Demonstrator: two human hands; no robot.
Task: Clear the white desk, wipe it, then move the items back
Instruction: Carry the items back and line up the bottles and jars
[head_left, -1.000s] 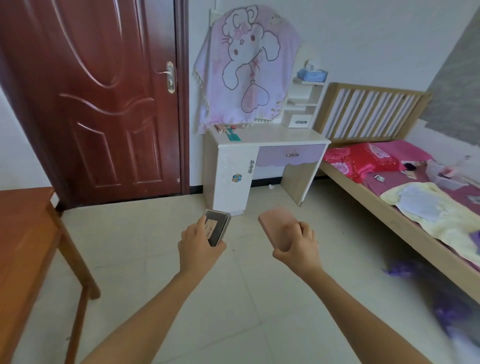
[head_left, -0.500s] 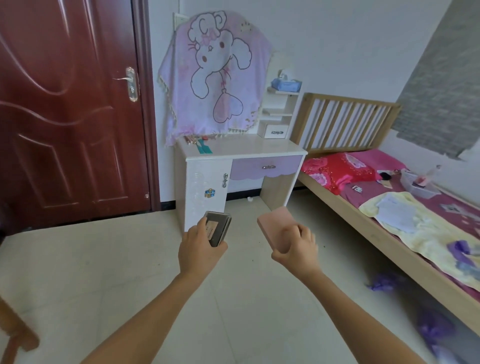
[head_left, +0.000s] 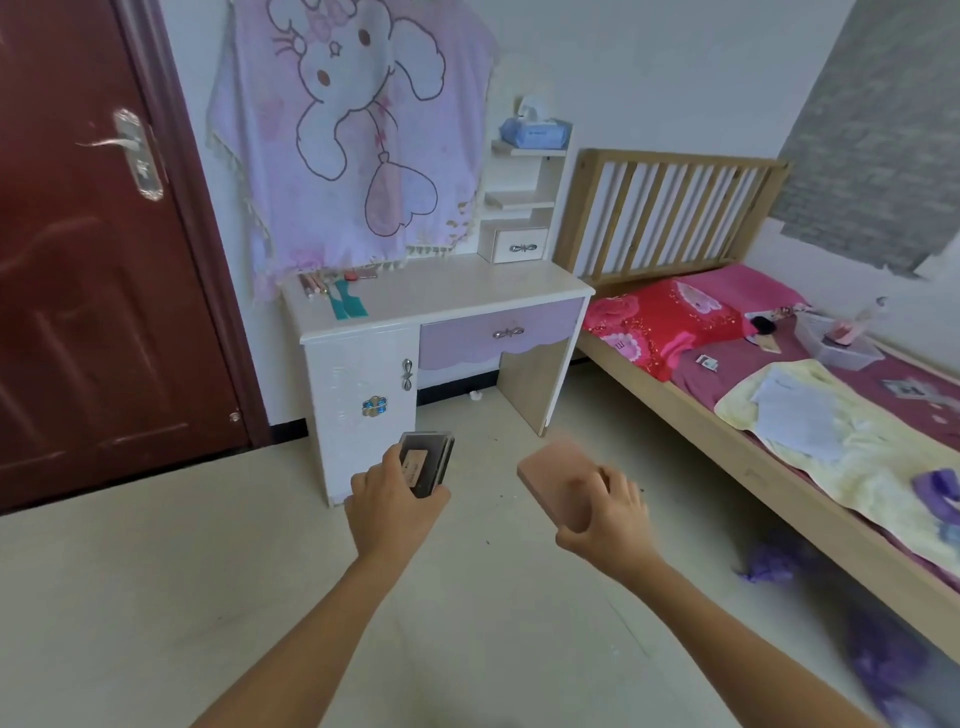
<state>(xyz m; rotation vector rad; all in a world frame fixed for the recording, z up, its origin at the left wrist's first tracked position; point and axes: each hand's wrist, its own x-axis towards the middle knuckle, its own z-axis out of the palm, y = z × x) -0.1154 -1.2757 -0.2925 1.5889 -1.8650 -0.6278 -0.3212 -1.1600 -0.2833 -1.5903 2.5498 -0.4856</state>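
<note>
The white desk (head_left: 467, 288) with a lilac drawer stands against the far wall. Pens, a teal strip and small red things (head_left: 337, 291) lie at its back left corner; the rest of the top is bare. My left hand (head_left: 389, 501) grips a dark flat case (head_left: 426, 462) with a tan label. My right hand (head_left: 602, 514) holds a pink flat box (head_left: 556, 480). Both hands are held out over the floor, short of the desk.
A dark red door (head_left: 93, 260) is at the left. A pink rabbit cloth (head_left: 353, 135) hangs over the desk's back, with a small shelf unit (head_left: 524, 208) and tissue pack beside it. The wooden bed (head_left: 753, 467) at the right carries cloths, papers and a clear tub.
My view has swung left to right and come closer to the desk, which looms larger. The brown table at the left has left the view. Both hands keep their holds.
</note>
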